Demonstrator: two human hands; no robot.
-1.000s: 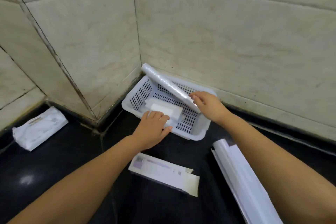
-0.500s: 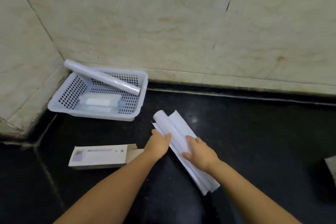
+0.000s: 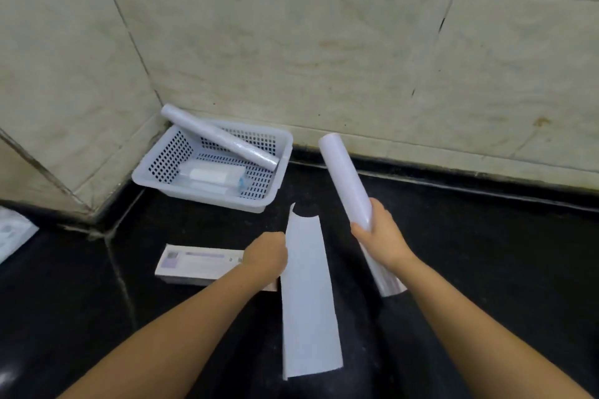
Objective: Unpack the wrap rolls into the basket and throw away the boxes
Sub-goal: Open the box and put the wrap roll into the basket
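Freed from its long white box, which the left hand grips, the right hand clasps the white wrap roll, bound next for the white perforated basket.

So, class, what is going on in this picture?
A person is unpacking wrap rolls on a dark floor. The right hand holds a white roll just out of its long white box, which the left hand grips. The white basket in the corner holds another roll and a smaller packet. A second box lies nearby.
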